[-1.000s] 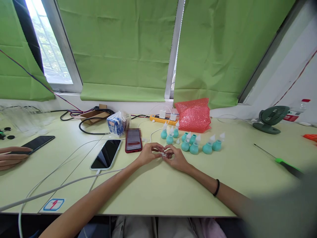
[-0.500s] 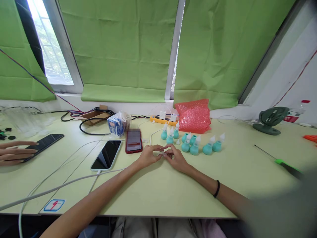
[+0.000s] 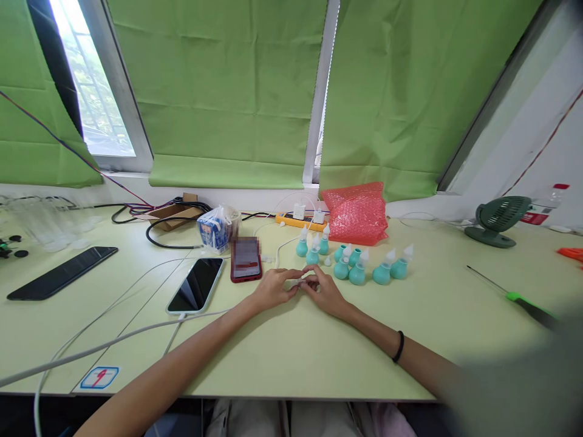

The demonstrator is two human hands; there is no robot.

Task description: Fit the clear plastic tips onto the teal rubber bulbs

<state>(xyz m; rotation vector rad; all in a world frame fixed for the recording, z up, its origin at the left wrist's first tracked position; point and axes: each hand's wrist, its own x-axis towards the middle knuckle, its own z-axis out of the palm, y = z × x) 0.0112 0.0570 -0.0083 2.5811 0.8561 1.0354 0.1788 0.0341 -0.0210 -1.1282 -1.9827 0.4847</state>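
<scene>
My left hand and my right hand meet over the middle of the table, fingertips pinched together. Between them is a small whitish piece, mostly covered by the fingers, so its kind cannot be made out. Just beyond my right hand stand several teal squeeze bulbs with translucent white pointed tips, among them one bulb and another at the right. Two teal bulbs, one of them the open bulb, show no tip. A loose small white tip lies among them.
Left of my hands lie a red-cased phone, a charging phone and a black phone. Behind are a yellow power strip and red bubble wrap. A green-handled screwdriver and a fan sit at right.
Another person's hand has left the black phone at the far left. My own hands stay nearly in place, with only slight finger movement.
</scene>
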